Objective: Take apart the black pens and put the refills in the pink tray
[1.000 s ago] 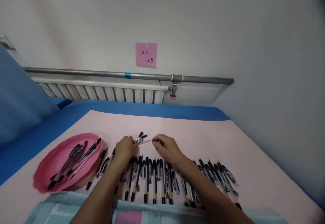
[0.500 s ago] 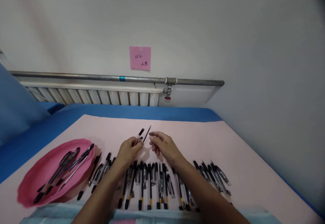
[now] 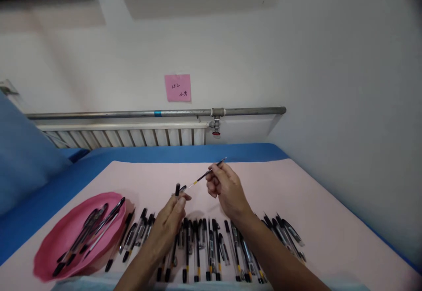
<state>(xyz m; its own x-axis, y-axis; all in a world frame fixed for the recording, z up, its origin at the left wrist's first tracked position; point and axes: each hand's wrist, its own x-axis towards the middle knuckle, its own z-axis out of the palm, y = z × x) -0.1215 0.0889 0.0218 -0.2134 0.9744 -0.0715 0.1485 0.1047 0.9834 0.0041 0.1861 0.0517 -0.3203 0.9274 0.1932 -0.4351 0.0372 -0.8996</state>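
Observation:
Between the thumb and fingers of my right hand [image 3: 227, 190] is a slim pen refill [image 3: 205, 175], dark along most of its length, with a yellow band and a pale lower end. It slants down toward my left hand [image 3: 169, 216], which is closed around pen parts. A black-ended pen piece [image 3: 177, 189] sticks up from that grip, and a dark clip-like part shows beside it; my fingers hide the rest. Below both hands lie rows of black-and-clear pens [image 3: 197, 251], partly covered by my forearms.
A pink scalloped dish [image 3: 42, 258] at the left holds several pens and a white stick. Another group of pens [image 3: 286, 234] lies to the right on the pink table cover [image 3: 329, 220]. A radiator [image 3: 154, 137] and pipe [image 3: 132, 114] run along the wall behind.
My right hand has moved up and right, and the refill that stood at my left hand is now in it. My left hand has turned, and the view has tilted upward.

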